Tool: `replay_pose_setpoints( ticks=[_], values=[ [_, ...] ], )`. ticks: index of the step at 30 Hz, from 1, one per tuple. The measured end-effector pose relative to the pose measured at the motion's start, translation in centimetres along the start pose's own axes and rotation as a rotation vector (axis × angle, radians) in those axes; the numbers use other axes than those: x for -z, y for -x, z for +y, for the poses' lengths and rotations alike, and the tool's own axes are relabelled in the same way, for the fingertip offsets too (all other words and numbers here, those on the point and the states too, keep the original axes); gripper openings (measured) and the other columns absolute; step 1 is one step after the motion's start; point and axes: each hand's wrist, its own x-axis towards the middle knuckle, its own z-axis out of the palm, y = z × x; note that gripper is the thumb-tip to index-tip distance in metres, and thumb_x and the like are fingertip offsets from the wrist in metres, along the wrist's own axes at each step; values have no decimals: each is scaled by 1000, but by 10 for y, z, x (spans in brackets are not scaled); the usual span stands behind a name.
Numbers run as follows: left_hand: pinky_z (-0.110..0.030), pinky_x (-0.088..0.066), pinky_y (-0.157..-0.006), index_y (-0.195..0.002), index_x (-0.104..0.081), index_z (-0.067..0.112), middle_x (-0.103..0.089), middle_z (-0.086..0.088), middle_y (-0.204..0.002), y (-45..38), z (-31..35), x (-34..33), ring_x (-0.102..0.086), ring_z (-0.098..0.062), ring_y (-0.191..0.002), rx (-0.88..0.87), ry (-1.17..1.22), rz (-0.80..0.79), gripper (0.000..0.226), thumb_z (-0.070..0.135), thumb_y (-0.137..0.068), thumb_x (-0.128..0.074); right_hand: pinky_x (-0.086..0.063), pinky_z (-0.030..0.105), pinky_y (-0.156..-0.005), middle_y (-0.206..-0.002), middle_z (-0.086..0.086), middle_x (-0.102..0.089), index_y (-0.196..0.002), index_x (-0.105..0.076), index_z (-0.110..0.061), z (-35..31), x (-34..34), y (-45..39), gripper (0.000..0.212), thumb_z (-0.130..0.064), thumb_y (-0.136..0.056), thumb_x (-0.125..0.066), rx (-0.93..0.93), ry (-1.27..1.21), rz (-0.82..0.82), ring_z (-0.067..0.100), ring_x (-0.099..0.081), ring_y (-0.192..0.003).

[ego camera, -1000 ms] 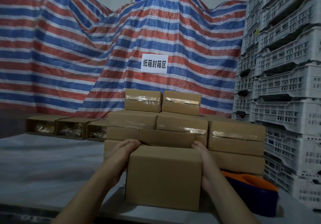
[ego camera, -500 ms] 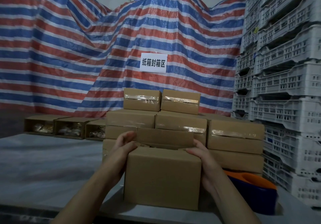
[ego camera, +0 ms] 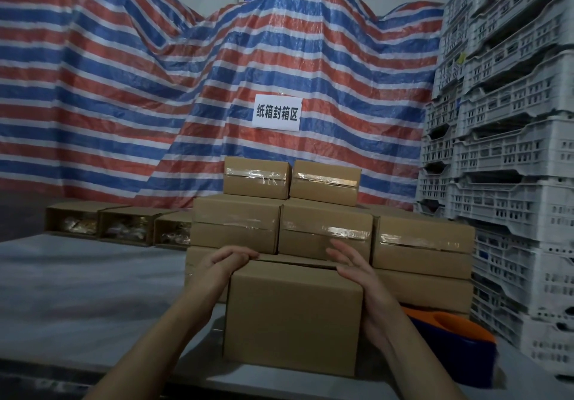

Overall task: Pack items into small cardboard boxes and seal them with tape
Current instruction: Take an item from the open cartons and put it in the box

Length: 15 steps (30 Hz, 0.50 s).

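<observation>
A plain brown cardboard box [ego camera: 292, 316] stands on the grey table [ego camera: 77, 291] right in front of me, with no tape on the side facing me. My left hand [ego camera: 225, 261] grips its top left corner, the fingers curled over the top edge. At the top right corner my right hand [ego camera: 354, 267] has its heel against the box's side while its straight, spread fingers hover just above the top. An orange and blue tape dispenser [ego camera: 453, 334] lies on the table just right of the box, behind my right forearm.
A stack of taped boxes [ego camera: 326, 232] rises directly behind the box. At the back left three open boxes [ego camera: 127, 229] lie on their sides, holding packed items. White plastic crates [ego camera: 512, 151] tower on the right. A striped tarp with a white sign [ego camera: 277, 113] hangs behind.
The raised flap behind the box has gone down flat. My right hand's fingers lifted off the top edge and spread. My left hand's fingers slid further over the top.
</observation>
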Motion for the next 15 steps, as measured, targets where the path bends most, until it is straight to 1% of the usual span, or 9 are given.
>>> replay_pose_setpoints(
  ticks=[2, 3, 5, 8, 10, 12, 13, 15],
  values=[
    [-34, -45, -77, -92, -78, 21, -71, -1, -101, 1, 0, 0, -61, -24, -100, 1, -1, -4, 24, 20, -97, -54, -52, 40, -89, -126, 0, -67, -104, -79, -26, 4, 0, -1, 26, -22, -85, -62, -12, 48, 15, 26, -63, -116],
    [-34, -45, -78, -93, -77, 20, -70, -2, -103, 1, 0, 0, -60, -24, -101, -3, -6, -8, 24, 20, -97, -54, -51, 38, -88, -126, -1, -68, -96, -81, -22, 6, 1, -3, 23, -19, -88, -59, -4, 60, 38, 25, -62, -116],
    [-31, -42, -76, -94, -77, 20, -69, 0, -105, 0, 2, 0, -59, -20, -101, -17, -39, -12, 24, 18, -97, -54, -49, 37, -88, -120, -4, -70, -87, -81, -16, 9, 0, -5, 26, -14, -92, -55, 17, 66, 84, 22, -61, -116],
    [-25, -39, -73, -93, -76, 24, -67, 6, -104, -2, 9, 3, -57, -14, -100, -50, -178, -41, 25, 17, -99, -52, -49, 36, -82, -113, -6, -73, -85, -81, -15, 9, -2, -6, 29, -14, -93, -53, 23, 67, 98, 22, -63, -112],
    [-23, -39, -72, -93, -74, 29, -66, 7, -103, -6, 16, 7, -57, -11, -98, -70, -312, -89, 27, 17, -100, -50, -48, 35, -81, -114, -4, -72, -85, -81, -16, 9, -2, -6, 29, -17, -94, -53, 9, 52, 101, 22, -63, -111],
    [-24, -44, -72, -96, -70, 31, -66, 4, -101, -7, 26, 6, -60, -12, -94, -87, -476, -152, 25, 21, -102, -48, -48, 36, -82, -116, -3, -71, -86, -80, -15, 10, -3, -6, 28, -19, -94, -54, -2, 39, 108, 23, -62, -110],
    [-26, -48, -72, -95, -68, 31, -66, 3, -97, -6, 32, 3, -61, -13, -91, -121, -593, -176, 23, 24, -102, -47, -48, 37, -82, -116, -2, -71, -86, -80, -15, 10, -4, -6, 27, -20, -94, -55, -6, 38, 114, 24, -62, -110],
    [-32, -51, -79, -90, -62, 31, -63, 7, -89, -3, 44, -9, -60, -13, -86, -274, -898, -168, 23, 36, -102, -43, -48, 36, -81, -115, -2, -71, -87, -80, -14, 10, -5, -6, 26, -21, -93, -56, -5, 41, 127, 25, -63, -109]
  ],
)
